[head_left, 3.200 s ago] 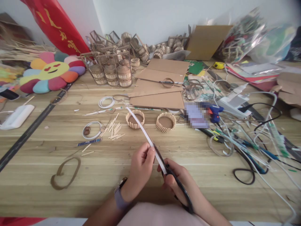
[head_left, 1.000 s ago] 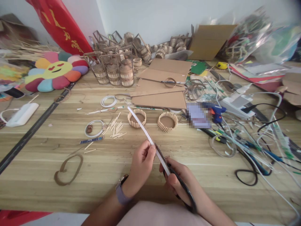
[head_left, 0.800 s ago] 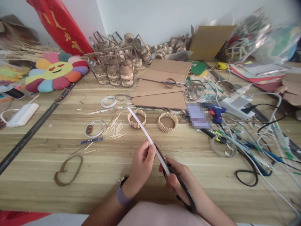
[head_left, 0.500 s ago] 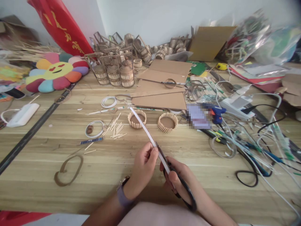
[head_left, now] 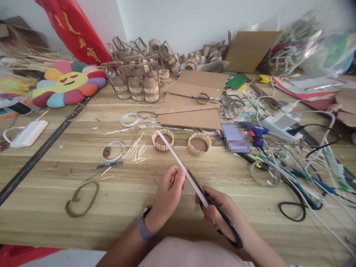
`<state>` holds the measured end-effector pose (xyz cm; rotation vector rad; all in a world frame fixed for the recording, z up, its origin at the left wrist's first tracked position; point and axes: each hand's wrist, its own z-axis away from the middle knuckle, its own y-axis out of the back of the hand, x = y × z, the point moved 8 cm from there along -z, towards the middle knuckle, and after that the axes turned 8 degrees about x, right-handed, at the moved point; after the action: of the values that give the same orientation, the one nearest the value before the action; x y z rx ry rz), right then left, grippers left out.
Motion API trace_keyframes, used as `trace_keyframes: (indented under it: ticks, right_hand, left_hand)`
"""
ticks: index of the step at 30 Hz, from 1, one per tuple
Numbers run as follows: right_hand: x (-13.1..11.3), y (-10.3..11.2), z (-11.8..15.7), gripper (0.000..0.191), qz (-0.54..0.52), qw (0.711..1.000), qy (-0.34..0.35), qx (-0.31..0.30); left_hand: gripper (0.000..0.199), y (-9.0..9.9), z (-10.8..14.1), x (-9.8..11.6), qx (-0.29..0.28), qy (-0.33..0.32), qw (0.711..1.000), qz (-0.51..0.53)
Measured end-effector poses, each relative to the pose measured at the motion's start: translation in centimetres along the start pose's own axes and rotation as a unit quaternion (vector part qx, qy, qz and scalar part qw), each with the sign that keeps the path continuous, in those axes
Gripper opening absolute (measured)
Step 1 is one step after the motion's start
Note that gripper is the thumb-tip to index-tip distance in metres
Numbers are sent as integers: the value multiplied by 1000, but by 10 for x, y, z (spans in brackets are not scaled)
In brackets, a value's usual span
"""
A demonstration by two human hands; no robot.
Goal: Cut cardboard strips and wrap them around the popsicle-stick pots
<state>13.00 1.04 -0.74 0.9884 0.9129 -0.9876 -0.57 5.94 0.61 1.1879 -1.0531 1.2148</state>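
My right hand [head_left: 219, 211] is wrapped round black-handled scissors [head_left: 235, 231], whose blades point up and to the left. A long narrow white strip [head_left: 178, 159] runs along the blades and under my right thumb; its far end shows over the left ring. My left hand [head_left: 170, 189] has its fingers curled in, thumb tip right beside the strip; what it holds, if anything, is hidden. Ahead stand two shallow rings of small wooden sticks round brown bases, the left ring [head_left: 155, 142] and the right ring [head_left: 198, 154].
Loose sticks [head_left: 137, 150], a white cable coil [head_left: 129, 119] and a brown strip loop [head_left: 80, 200] lie left. Behind are cardboard sheets [head_left: 191, 105] and stick-sided baskets [head_left: 136, 89]. To the right are a blue glue gun [head_left: 259, 135], tangled cables and a white power strip [head_left: 282, 126].
My right hand has moved right and slightly down with the scissors and white strip. The strip has shifted past my left thumb, which no longer lies across it.
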Motion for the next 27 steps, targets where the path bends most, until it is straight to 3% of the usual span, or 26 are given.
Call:
trace_keyframes:
  ticks: [8, 16, 27]
  right_hand:
    - [1, 6, 1, 78, 58, 997, 56, 0]
    - [-11, 4, -3, 84, 89, 995, 46, -15]
    - [-8, 3, -3, 81, 93, 994, 50, -10]
  left_hand:
    - [30, -2, -4, -2, -10, 22, 999, 27]
    - [33, -4, 1, -5, 3, 30, 999, 16]
    - [32, -3, 1, -4, 14, 23, 999, 34]
